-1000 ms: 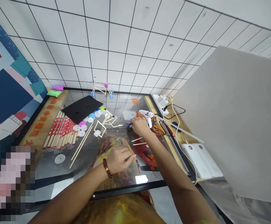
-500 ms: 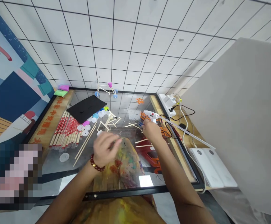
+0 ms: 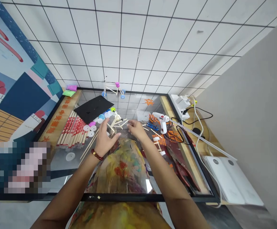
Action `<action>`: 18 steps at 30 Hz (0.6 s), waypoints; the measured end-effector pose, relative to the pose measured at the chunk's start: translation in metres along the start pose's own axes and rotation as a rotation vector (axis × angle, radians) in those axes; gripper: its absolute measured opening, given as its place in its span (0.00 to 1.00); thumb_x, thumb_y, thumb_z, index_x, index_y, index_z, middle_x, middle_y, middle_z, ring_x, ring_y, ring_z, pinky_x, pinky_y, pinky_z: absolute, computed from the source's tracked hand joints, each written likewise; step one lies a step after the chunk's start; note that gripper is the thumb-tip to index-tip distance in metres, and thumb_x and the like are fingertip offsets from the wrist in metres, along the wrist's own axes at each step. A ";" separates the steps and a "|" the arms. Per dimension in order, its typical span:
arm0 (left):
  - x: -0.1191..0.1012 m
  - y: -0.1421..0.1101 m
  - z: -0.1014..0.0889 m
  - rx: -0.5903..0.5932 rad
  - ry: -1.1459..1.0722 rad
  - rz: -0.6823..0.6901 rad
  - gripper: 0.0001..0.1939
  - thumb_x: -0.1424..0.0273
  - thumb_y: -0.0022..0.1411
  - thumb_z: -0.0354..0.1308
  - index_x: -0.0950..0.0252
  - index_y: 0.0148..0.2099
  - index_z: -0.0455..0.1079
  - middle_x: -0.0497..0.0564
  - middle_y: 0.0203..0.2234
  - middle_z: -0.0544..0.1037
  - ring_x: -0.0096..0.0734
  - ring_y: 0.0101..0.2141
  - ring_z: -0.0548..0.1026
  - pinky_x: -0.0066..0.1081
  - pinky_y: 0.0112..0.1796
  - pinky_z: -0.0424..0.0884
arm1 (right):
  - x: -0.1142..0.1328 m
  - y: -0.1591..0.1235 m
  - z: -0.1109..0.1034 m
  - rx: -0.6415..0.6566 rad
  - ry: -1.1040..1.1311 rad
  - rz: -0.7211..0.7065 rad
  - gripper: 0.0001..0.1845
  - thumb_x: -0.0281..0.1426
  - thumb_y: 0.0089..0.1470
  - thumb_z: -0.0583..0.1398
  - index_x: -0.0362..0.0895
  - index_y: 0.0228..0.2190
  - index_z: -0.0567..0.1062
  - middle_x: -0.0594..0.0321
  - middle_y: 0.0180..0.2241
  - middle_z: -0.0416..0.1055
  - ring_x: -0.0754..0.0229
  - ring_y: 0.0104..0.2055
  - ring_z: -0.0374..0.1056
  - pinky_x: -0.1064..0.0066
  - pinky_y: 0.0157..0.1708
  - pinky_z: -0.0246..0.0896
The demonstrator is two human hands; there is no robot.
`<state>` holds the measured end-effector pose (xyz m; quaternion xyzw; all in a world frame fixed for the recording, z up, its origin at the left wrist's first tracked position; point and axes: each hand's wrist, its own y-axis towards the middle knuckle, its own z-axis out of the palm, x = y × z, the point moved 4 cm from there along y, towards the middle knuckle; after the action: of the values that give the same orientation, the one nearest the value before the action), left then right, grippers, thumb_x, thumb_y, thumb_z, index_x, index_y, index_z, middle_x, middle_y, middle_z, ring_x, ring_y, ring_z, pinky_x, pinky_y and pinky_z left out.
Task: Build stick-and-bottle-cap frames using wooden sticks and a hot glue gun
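Around the near left side of a small frame of wooden sticks is my left hand, open, with thumb and fingers spread. My right hand is at the right end of that frame, fingers curved and slightly apart; whether they touch the wood cannot be made out. A blue-handled tool lies on the glass-topped table just right of my right hand, with a few short cut sticks near it. White and coloured plastic discs lie left of the frame.
A white glue gun with a long clear stick stands at the right, cables beside it. Red-handled pliers lie near the right edge. Packed chopsticks and a black sheet are at left; another stick model stands at the back.
My right hand has let go of the blue-handled tool and moved left to the stick frame. My left hand has risen from the near table toward the frame's left side, opening wide.
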<state>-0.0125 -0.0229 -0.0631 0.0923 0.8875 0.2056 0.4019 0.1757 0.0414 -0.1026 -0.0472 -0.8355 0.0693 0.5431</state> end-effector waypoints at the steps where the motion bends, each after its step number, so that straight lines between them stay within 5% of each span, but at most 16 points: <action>1: 0.000 0.000 0.001 0.008 0.006 0.005 0.39 0.62 0.57 0.66 0.63 0.66 0.55 0.63 0.58 0.68 0.50 0.60 0.67 0.50 0.59 0.66 | -0.001 0.002 0.003 -0.001 0.026 -0.003 0.15 0.32 0.54 0.58 0.39 0.41 0.77 0.65 0.26 0.73 0.66 0.20 0.64 0.73 0.24 0.62; 10: -0.001 0.001 0.000 0.003 0.010 0.055 0.29 0.62 0.64 0.59 0.62 0.64 0.59 0.61 0.58 0.68 0.45 0.60 0.67 0.47 0.60 0.65 | 0.001 0.003 0.007 -0.087 0.153 -0.130 0.17 0.43 0.49 0.59 0.43 0.29 0.77 0.68 0.22 0.69 0.64 0.22 0.60 0.73 0.24 0.57; 18: -0.006 -0.001 -0.002 0.003 0.006 0.071 0.27 0.64 0.65 0.58 0.63 0.64 0.60 0.61 0.58 0.68 0.44 0.60 0.67 0.45 0.60 0.65 | 0.005 -0.003 0.008 -0.131 0.130 -0.175 0.17 0.44 0.50 0.58 0.43 0.29 0.78 0.66 0.22 0.69 0.63 0.23 0.62 0.72 0.27 0.57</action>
<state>-0.0099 -0.0260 -0.0582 0.1237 0.8851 0.2189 0.3917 0.1666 0.0387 -0.1006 -0.0137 -0.8023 -0.0362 0.5957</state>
